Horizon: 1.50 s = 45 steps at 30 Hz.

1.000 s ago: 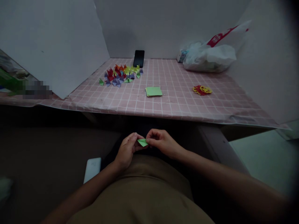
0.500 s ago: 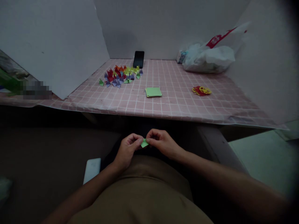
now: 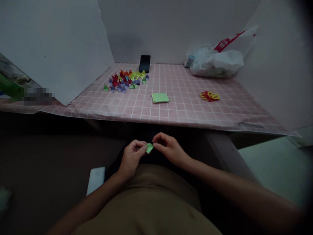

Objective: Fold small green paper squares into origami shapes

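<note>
Left hand: the left hand [image 3: 130,158] is curled, with thumb and forefinger pinching the left edge of a small green paper [image 3: 149,148].
Right hand: the right hand [image 3: 168,150] pinches the paper's right edge with its fingertips, and the other fingers are bent loosely above it.
Paper: it is held between the two hands, low over the lap and below the near edge of the table [image 3: 186,107]. It touches nothing else.
What changed: a second ago the paper showed as a longer flat triangle with its point toward the left hand. Now only a short, tilted patch of green shows, and the fingertips of both hands stand closer together.
What that suggests: the piece looks to have been folded smaller, with both hands pressing along the fold. The crease itself is too small to make out.
Ahead of the hands: a stack of green sheets [image 3: 160,97] lies on the table straight ahead, well apart from the hands.
Ahead and left: a cluster of folded paper pieces [image 3: 126,80] in several colours, with a dark phone [image 3: 144,63] just behind it.
Ahead and right: a red and yellow cut-out [image 3: 210,95], and farther back a white plastic bag [image 3: 216,60].
Beside the left forearm: a white flat object [image 3: 96,180], not touched.
</note>
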Each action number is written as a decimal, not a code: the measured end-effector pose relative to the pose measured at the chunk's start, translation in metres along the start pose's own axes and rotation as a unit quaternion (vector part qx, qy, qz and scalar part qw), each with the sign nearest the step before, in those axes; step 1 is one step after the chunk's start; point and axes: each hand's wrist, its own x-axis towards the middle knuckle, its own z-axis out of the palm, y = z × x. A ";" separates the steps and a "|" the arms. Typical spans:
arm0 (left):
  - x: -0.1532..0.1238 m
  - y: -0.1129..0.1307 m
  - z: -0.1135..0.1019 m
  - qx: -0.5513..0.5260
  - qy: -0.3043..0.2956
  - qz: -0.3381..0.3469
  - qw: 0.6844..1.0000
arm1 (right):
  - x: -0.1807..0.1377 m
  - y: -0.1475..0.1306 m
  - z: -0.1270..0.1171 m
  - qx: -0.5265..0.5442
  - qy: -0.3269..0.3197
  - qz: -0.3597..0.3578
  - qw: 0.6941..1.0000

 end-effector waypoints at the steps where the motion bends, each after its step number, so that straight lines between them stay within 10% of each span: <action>1: 0.000 0.000 0.000 -0.005 0.015 -0.002 1.000 | -0.001 -0.001 0.000 -0.026 0.006 -0.030 0.999; 12: -0.001 0.002 0.006 -0.065 0.039 -0.030 0.997 | -0.007 0.003 0.005 -0.246 -0.037 -0.200 0.948; 45: -0.003 -0.002 0.012 0.018 0.007 -0.026 0.999 | -0.008 -0.001 0.012 -0.091 0.081 -0.081 0.989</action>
